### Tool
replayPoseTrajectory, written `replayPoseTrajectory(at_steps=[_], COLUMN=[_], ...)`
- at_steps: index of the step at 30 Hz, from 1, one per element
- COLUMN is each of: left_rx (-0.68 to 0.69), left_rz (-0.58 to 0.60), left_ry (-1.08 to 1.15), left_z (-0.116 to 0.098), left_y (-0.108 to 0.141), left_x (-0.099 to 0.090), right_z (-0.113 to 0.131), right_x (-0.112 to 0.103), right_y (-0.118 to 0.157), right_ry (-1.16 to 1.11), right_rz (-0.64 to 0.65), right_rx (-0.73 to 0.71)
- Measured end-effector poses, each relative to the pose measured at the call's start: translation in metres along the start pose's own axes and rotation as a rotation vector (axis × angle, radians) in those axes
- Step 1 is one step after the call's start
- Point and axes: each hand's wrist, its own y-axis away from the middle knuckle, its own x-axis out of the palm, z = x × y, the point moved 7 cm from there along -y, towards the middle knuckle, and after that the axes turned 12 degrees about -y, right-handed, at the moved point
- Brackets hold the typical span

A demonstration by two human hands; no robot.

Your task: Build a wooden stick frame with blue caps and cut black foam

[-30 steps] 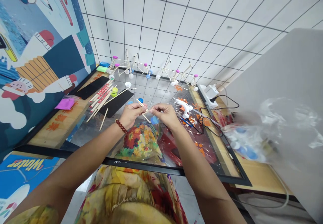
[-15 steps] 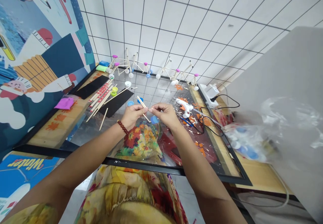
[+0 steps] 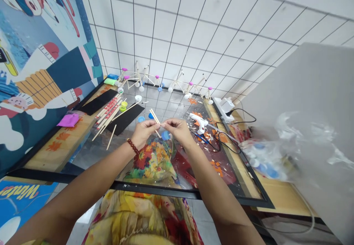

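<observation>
Two thin wooden sticks [image 3: 154, 115] lie side by side, slanting, in the pinch of my left hand [image 3: 144, 133]. Thumb and fingers of my right hand [image 3: 178, 130] are pinched together right beside them, fingertips against the sticks; anything between those fingertips is too small to make out. Both hands are over the glass tabletop [image 3: 96, 160]. Just past them stand a light blue cap [image 3: 141, 119] and a darker blue cap [image 3: 151, 116]. Another blue round piece [image 3: 165, 135] shows below the fingers.
Red-banded sticks [image 3: 108, 109] and a black sheet [image 3: 128, 118] lie left, by a pink packet [image 3: 68, 119]. Stick frames [image 3: 141, 77] with coloured caps line the back. At right are a white glue gun [image 3: 199, 122], its cord, a power strip [image 3: 225, 108] and a plastic bag [image 3: 261, 156].
The view has tilted and shifted slightly, so the scene sits a little lower and further left. My right fingertips have drawn closer against the sticks; my left hand keeps its grip.
</observation>
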Motion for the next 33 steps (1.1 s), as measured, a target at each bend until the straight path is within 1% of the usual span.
replayPoseTrajectory(at_steps=[4,6,9,10,11,13,14,16,18,20,21,23,26,28,29,30,32,33], left_rx=[-0.038,-0.084,-0.225,-0.273,-0.308,-0.308,-0.301,-0.265,-0.176,-0.058,-0.007,0.038,0.048,0.048,0.049,0.045,0.020,0.002], left_rz=[0.117,0.192,0.312,0.343,0.349,0.308,0.259,0.119,-0.048,-0.183,-0.234,-0.299,-0.326,-0.308,-0.284,-0.221,-0.121,-0.093], left_ry=[0.115,0.188,0.306,0.323,0.318,0.303,0.297,0.288,0.226,0.145,0.115,0.101,0.129,0.166,0.194,0.263,0.351,0.382], left_z=[-0.004,-0.004,0.002,0.005,0.008,0.011,0.012,0.014,0.012,0.008,0.005,0.004,-0.001,-0.008,-0.012,-0.016,-0.023,-0.026], left_y=[0.005,0.007,0.012,0.014,0.016,0.015,0.013,0.007,0.002,-0.001,-0.002,-0.004,-0.006,-0.006,-0.006,-0.006,-0.005,-0.004], left_x=[0.011,0.016,0.024,0.026,0.026,0.024,0.022,0.014,0.003,-0.007,-0.011,-0.017,-0.023,-0.025,-0.025,-0.021,-0.015,-0.013], right_z=[-0.006,-0.007,-0.008,-0.007,-0.007,-0.009,-0.010,-0.012,-0.013,-0.013,-0.012,-0.009,-0.003,-0.002,-0.004,-0.008,-0.019,-0.024], right_x=[-0.006,-0.008,-0.007,-0.006,-0.004,0.001,0.002,0.000,-0.003,-0.002,0.000,0.006,0.016,0.023,0.025,0.027,0.035,0.039], right_y=[-0.005,-0.008,-0.009,-0.008,-0.008,-0.008,-0.009,-0.012,-0.014,-0.012,-0.011,-0.006,0.001,0.005,0.006,0.007,0.008,0.009], right_ry=[-0.153,-0.225,-0.292,-0.297,-0.298,-0.291,-0.287,-0.286,-0.274,-0.244,-0.216,-0.114,0.116,0.210,0.218,0.198,0.093,0.029], right_rz=[-0.029,-0.033,-0.054,-0.048,-0.034,0.014,0.022,-0.002,-0.039,-0.038,-0.024,0.021,0.116,0.173,0.191,0.209,0.276,0.327], right_rx=[0.009,0.000,-0.019,-0.029,-0.038,-0.030,-0.027,-0.048,-0.057,-0.052,-0.051,-0.061,-0.128,-0.178,-0.181,-0.164,-0.077,-0.010])
